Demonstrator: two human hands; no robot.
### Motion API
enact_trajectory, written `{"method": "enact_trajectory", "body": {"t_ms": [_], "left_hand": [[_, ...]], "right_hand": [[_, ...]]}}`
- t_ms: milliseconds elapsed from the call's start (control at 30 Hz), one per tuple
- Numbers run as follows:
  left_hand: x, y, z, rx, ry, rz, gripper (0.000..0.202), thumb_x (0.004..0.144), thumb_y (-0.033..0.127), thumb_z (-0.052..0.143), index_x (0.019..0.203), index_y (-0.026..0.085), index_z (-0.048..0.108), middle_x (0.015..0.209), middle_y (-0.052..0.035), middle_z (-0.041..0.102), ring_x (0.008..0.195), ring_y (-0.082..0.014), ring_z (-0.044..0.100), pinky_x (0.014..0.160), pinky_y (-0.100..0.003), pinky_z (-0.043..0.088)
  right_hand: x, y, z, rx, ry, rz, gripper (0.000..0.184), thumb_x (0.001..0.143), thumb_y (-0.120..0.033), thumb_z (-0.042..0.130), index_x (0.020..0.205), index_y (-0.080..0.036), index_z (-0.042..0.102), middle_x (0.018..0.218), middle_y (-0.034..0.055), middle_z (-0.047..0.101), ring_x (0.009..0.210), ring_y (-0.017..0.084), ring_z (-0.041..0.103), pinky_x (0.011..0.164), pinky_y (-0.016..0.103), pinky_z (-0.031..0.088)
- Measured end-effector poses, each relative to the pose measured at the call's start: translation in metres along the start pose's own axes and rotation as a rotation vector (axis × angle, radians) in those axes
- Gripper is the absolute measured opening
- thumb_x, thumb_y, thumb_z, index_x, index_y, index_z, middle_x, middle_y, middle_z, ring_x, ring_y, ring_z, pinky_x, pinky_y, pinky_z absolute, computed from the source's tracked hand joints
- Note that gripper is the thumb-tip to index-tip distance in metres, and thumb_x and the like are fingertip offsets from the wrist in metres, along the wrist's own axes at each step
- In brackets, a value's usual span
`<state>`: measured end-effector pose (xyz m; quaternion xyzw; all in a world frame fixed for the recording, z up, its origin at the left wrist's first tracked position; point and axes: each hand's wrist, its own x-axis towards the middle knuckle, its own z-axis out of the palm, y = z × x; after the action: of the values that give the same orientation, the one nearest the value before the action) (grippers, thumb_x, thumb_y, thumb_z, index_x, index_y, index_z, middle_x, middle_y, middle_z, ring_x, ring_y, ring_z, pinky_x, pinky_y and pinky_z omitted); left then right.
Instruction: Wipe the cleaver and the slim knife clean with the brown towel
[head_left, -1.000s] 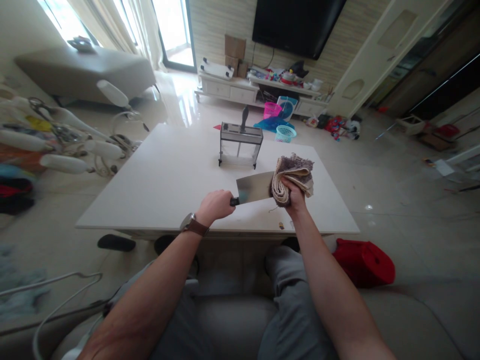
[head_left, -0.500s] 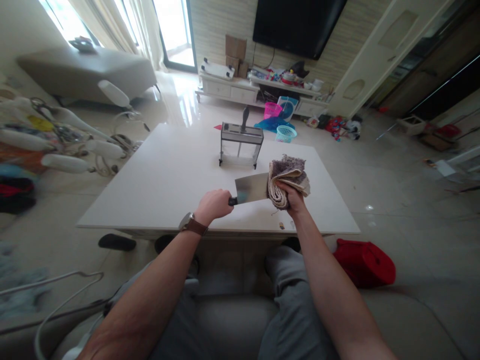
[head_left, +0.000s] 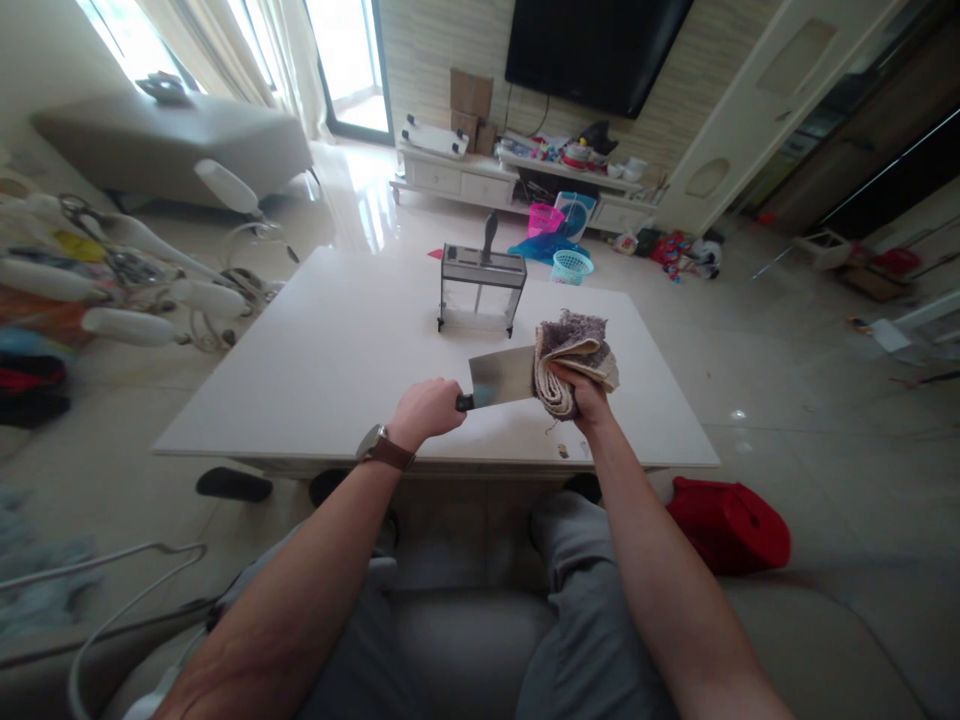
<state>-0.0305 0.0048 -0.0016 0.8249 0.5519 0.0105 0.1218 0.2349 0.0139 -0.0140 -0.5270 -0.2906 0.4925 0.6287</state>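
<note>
cleaver [head_left: 504,378], set between the two hands: directly to the right of the left hand [head_left: 429,413], and to the left of the right hand [head_left: 591,396]. nearer of the pair: the left hand, wrapped tightly around the dark handle [head_left: 465,402], leaving only a short stub in sight next to the blade [head_left: 514,373]. long axis running crosswise, roughly along the line from the left hand to the right hand, slanting slightly forward at the right end. pointing away from the left hand and toward the folded cloth [head_left: 576,345], with the far end of the blade out of sight at the bundle. broad flat side turned upward; cannot tell the sharp edge from the spine.

right hand clasping the cloth, thumb tucked into a fold, other fingers mostly hidden by the bundle; cannot tell how hard pressed against the metal. cloth and blade apparently touching, just to the left of the right hand. cleaver seemingly held up over the surface [head_left: 322,370]; impossible to tell how high. forward of the gap between the hands, apart from the blade: a clear-sided box [head_left: 481,264], upright on the surface, with a second dark handle [head_left: 489,238] sticking up from the top.
</note>
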Motion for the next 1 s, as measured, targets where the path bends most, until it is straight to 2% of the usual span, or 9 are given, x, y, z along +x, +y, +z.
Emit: {"method": "enact_trajectory", "body": {"t_ms": [633, 1000], "left_hand": [[-0.0002, -0.0001, 0.0003, 0.009, 0.005, 0.01, 0.026, 0.077, 0.026, 0.052, 0.083, 0.019, 0.076, 0.089, -0.0165, 0.077, 0.083, -0.0312, 0.074, 0.064, -0.034, 0.049], [-0.0005, -0.0006, 0.0002, 0.004, -0.022, 0.009, 0.03, 0.079, 0.026, 0.053, 0.09, 0.019, 0.079, 0.093, -0.0182, 0.077, 0.087, -0.0322, 0.074, 0.07, -0.036, 0.052]], "right_hand": [[0.0011, 0.0012, -0.0007, -0.039, -0.002, 0.022, 0.039, 0.05, -0.03, 0.091, 0.086, -0.023, 0.077, 0.094, 0.0003, 0.08, 0.108, 0.029, 0.072, 0.105, 0.047, 0.057], [0.0006, 0.0013, -0.0006, -0.045, -0.001, 0.007, 0.037, 0.052, -0.03, 0.09, 0.085, -0.023, 0.076, 0.092, -0.0005, 0.08, 0.106, 0.028, 0.073, 0.103, 0.047, 0.058]]}}
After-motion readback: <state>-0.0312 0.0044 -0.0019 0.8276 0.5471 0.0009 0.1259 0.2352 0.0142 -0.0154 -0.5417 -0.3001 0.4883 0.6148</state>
